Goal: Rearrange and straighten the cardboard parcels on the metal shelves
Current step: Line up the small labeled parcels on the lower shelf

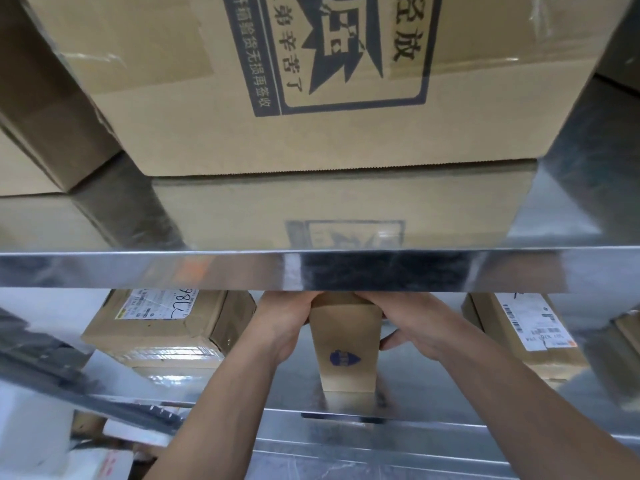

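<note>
Left hand (287, 323) and right hand (412, 323) clasp the upper sides of a small upright cardboard parcel (344, 351) standing on the lower metal shelf (443, 379) — likely light and stiff, best held by its side walls — between a taped parcel (156, 327) and a barcoded parcel (530, 334).

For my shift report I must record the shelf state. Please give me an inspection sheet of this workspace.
Surface: shiny metal shelves, two levels visible.
Job's things: small stamped parcel upright on lower level, between left labelled parcel and right labelled parcel; large printed box on upper level.
Clutter: blurred white packages, lower left.
Grippers: left hand and right hand both grip the small stamped parcel near its top.
Cables: nothing seen.
Surroundings: brown box at upper left, partly cut off.
</note>
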`<state>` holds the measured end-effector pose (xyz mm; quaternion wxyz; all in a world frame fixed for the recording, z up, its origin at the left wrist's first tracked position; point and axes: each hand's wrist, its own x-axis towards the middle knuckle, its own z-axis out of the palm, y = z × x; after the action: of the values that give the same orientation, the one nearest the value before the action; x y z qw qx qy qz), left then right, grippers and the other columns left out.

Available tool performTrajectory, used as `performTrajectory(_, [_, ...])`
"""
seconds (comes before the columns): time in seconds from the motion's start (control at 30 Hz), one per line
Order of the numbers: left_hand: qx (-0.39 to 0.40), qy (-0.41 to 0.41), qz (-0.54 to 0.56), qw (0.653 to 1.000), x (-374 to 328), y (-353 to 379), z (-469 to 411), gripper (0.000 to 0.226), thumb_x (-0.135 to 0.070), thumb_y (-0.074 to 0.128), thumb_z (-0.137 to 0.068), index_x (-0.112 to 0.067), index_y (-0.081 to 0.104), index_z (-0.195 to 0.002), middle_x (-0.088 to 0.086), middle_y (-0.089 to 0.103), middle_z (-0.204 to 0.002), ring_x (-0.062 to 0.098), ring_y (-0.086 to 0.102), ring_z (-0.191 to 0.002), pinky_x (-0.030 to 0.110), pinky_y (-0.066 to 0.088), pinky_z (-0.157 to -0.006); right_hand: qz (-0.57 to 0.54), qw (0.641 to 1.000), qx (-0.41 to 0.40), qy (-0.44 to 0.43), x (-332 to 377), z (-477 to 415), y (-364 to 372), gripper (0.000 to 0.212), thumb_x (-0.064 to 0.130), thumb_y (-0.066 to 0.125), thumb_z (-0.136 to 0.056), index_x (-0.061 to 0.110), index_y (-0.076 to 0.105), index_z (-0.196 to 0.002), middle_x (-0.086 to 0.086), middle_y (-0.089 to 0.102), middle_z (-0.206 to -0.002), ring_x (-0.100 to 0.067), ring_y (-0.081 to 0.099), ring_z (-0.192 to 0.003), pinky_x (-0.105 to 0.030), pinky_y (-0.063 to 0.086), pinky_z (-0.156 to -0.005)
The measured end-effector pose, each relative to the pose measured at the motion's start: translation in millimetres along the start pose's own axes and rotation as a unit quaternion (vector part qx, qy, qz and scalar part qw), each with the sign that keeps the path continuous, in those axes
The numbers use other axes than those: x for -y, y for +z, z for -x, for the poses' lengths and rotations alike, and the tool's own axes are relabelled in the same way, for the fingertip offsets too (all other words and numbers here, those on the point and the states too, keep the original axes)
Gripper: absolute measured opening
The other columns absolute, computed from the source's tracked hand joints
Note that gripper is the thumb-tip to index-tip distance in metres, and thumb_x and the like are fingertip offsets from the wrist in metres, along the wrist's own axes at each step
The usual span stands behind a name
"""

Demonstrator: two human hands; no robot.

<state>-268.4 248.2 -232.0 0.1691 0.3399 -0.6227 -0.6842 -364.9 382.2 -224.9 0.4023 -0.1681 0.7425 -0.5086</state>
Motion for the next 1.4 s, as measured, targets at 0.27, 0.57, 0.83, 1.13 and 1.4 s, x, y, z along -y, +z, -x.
performTrajectory(0.27, [0.011,-0.019,-0.010,1.000,3,-3,-1,0.017,-0.022,0.058,-0.100,-0.013,0.071,-0.094,0.011,0.074,-0.089,0.017,0.065,-0.078,0.031,0.051,-0.071,-0.026,1.000,-0.005,0.010,1,8,-5,0.026,0.048,0.072,-0.090,0.032,0.069,-0.110,0.005,0.071,-0.115,-0.018,0.061,-0.117,-0.057,0.058,-0.091])
performTrajectory(0.57, [-0.005,-0.029,0.204,0.979,15,-7,5,0.023,-0.014,0.048,-0.101,-0.011,0.066,-0.086,0.004,0.069,-0.069,0.014,0.063,-0.061,0.025,0.049,-0.054,-0.062,0.991,-0.118,0.028,-38,3,-22,0.038,0.054,0.045,-0.103,0.024,0.059,-0.122,0.001,0.063,-0.120,-0.018,0.060,-0.111,-0.051,0.046,-0.106])
performTrajectory(0.83, [0.035,-0.088,0.387,0.917,68,-33,-4,0.028,-0.025,0.054,-0.094,-0.026,0.068,-0.119,0.004,0.075,-0.105,0.021,0.069,-0.089,0.038,0.048,-0.081,-0.174,0.970,-0.069,0.156,-105,-11,-45,0.038,0.050,0.054,-0.102,0.020,0.067,-0.121,-0.009,0.069,-0.120,-0.027,0.063,-0.110,-0.040,0.053,-0.083])
performTrajectory(1.13, [-0.083,-0.090,0.004,0.992,106,-46,-14,0.032,-0.023,0.045,-0.107,-0.014,0.076,-0.107,0.003,0.078,-0.097,0.025,0.070,-0.100,0.032,0.052,-0.077,-0.170,0.975,-0.105,0.102,-129,-22,-58,0.040,0.033,0.075,-0.091,0.014,0.066,-0.125,-0.006,0.074,-0.118,-0.025,0.068,-0.112,-0.038,0.052,-0.096])
performTrajectory(1.4, [-0.061,-0.136,-0.190,0.970,114,-42,-30,0.042,-0.062,0.064,-0.088,-0.022,0.069,-0.098,0.001,0.073,-0.109,0.024,0.066,-0.104,0.043,0.049,-0.104,-0.064,0.988,-0.107,0.093,-121,-29,-38,0.010,0.021,0.067,-0.099,0.012,0.065,-0.101,-0.005,0.071,-0.100,-0.018,0.067,-0.092,-0.029,0.050,-0.072])
